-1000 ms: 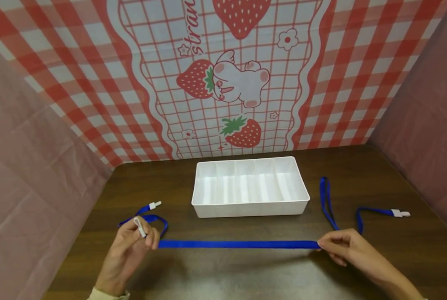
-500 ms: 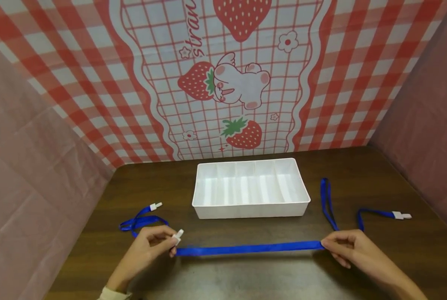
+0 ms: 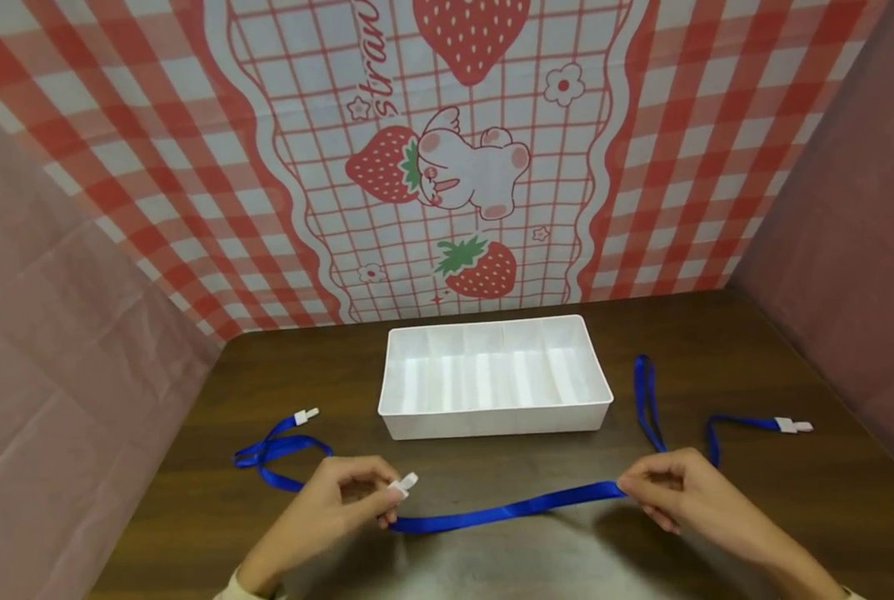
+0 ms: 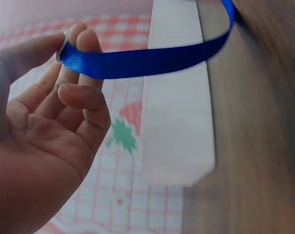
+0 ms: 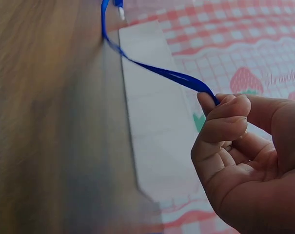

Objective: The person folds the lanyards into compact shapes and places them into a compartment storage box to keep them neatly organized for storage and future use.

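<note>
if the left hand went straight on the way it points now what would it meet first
Probably the white box, apart from the blue lanyard the left hand holds; the hand's height is unclear, so it might pass over.

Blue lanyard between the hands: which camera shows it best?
The head view, because the whole stretch of blue lanyard from left hand to right hand shows, plus its white clip. Left wrist: lanyard broad, clip mostly hidden. Right wrist: lanyard narrow, partly edge-on.
</note>
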The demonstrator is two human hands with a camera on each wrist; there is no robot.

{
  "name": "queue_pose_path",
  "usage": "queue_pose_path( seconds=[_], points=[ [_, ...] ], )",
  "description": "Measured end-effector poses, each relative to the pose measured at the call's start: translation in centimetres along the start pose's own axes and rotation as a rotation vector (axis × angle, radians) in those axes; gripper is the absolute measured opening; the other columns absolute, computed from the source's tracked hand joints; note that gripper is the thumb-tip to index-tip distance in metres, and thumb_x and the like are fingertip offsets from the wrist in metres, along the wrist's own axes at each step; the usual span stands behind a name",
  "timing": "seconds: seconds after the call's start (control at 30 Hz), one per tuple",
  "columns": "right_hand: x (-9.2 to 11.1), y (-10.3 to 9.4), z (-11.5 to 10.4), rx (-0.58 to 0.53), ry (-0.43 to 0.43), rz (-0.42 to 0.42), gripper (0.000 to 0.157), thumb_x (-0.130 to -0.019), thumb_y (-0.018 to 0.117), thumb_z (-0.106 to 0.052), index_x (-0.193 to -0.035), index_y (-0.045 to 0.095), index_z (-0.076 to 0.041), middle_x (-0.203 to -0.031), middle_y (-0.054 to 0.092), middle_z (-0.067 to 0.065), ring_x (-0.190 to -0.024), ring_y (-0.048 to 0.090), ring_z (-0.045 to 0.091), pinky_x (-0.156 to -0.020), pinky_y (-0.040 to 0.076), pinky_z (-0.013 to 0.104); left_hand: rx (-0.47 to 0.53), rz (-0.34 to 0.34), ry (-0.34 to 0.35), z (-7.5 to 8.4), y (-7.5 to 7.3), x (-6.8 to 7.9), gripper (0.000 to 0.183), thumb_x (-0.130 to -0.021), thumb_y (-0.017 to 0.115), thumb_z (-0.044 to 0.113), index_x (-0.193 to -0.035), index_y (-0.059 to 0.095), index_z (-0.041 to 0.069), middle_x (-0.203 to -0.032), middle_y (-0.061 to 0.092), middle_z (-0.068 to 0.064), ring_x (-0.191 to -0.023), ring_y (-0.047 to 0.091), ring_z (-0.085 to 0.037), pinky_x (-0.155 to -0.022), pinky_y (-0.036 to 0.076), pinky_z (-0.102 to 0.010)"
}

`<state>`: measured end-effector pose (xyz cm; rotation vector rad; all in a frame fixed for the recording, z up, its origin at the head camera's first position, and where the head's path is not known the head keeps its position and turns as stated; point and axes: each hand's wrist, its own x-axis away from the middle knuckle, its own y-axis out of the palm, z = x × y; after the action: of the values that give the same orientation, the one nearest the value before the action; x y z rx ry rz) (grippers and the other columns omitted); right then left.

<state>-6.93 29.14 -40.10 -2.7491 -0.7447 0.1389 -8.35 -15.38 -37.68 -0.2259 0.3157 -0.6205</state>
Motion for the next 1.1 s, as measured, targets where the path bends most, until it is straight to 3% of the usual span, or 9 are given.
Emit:
queue_pose_path(
  seconds=[0.17, 0.3, 0.5, 0.73, 0.9, 1.0, 1.1],
  points=[
    [-0.8, 0.8, -2.3, 0.008, -0.012, -0.029, 0.017, -0.102, 0.056, -0.009, -0.092, 0.069, -0.004, -0.060, 0.049, 0.016, -0.049, 0.045, 0.003, -0.039, 0.040, 0.026, -0.053, 0.008, 0.058, 1.9, 1.4, -1.3, 0.005, -0.096, 0.066, 0.008, -0.095, 0.069, 0.012, -0.074, 0.068, -0.004, -0.061, 0.065, -0.016, -0.053, 0.056, -0.035],
    [-1.6, 1.7, -3.7, 0.003, -0.086, -0.062, 0.017, -0.101, 0.056, -0.005, -0.092, 0.070, -0.009, -0.059, 0.048, 0.013, -0.049, 0.044, 0.002, -0.038, 0.039, 0.026, -0.078, 0.016, 0.126, 3.3, 2.6, -2.4, 0.005, -0.096, 0.066, 0.008, -0.094, 0.069, 0.011, -0.072, 0.068, -0.005, -0.059, 0.063, -0.009, -0.048, 0.053, -0.031],
    [-2.6, 2.9, -6.0, -0.002, -0.126, -0.113, 0.017, -0.101, 0.057, -0.007, -0.092, 0.071, -0.010, -0.058, 0.049, 0.010, -0.049, 0.044, 0.000, -0.036, 0.037, 0.025, -0.093, -0.030, 0.121, 5.1, 4.4, -3.7, 0.005, -0.097, 0.067, 0.015, -0.093, 0.069, 0.013, -0.072, 0.069, 0.002, -0.059, 0.062, -0.005, -0.049, 0.051, -0.026],
    [-4.1, 3.9, -8.5, 0.027, -0.169, -0.142, 0.018, -0.101, 0.058, -0.010, -0.093, 0.073, -0.014, -0.060, 0.052, 0.004, -0.050, 0.045, -0.001, -0.037, 0.041, 0.026, -0.107, -0.065, 0.098, 6.7, 6.1, -5.4, 0.011, -0.099, 0.063, 0.024, -0.094, 0.070, 0.016, -0.077, 0.069, 0.005, -0.068, 0.062, -0.004, -0.061, 0.053, -0.025],
    [-5.1, 4.3, -9.8, -0.001, -0.207, -0.170, 0.018, -0.101, 0.057, -0.008, -0.096, 0.073, -0.012, -0.059, 0.051, 0.005, -0.048, 0.045, 0.004, -0.039, 0.041, 0.027, -0.173, -0.035, 0.122, 7.1, 6.7, -6.7, 0.012, -0.099, 0.063, 0.030, -0.093, 0.069, 0.021, -0.102, 0.067, 0.012, -0.087, 0.060, -0.005, -0.074, 0.052, -0.027],
    [-5.5, 4.3, -10.3, -0.032, -0.230, -0.184, 0.018, -0.101, 0.055, -0.005, -0.098, 0.073, -0.008, -0.060, 0.052, 0.009, -0.047, 0.045, 0.007, -0.039, 0.041, 0.028, -0.133, -0.053, 0.121, 7.1, 7.0, -7.2, 0.012, -0.099, 0.063, 0.028, -0.094, 0.070, 0.019, -0.114, 0.066, 0.010, -0.098, 0.061, -0.008, -0.080, 0.052, -0.030],
    [-5.6, 4.4, -10.4, -0.062, -0.240, -0.196, 0.019, -0.101, 0.054, -0.001, -0.100, 0.073, -0.005, -0.062, 0.053, 0.013, -0.048, 0.045, 0.008, -0.039, 0.041, 0.029, -0.064, -0.083, 0.103, 7.0, 7.1, -7.6, 0.012, -0.099, 0.063, 0.024, -0.096, 0.071, 0.016, -0.107, 0.070, 0.006, -0.096, 0.064, -0.009, -0.086, 0.053, -0.031]
  ],
)
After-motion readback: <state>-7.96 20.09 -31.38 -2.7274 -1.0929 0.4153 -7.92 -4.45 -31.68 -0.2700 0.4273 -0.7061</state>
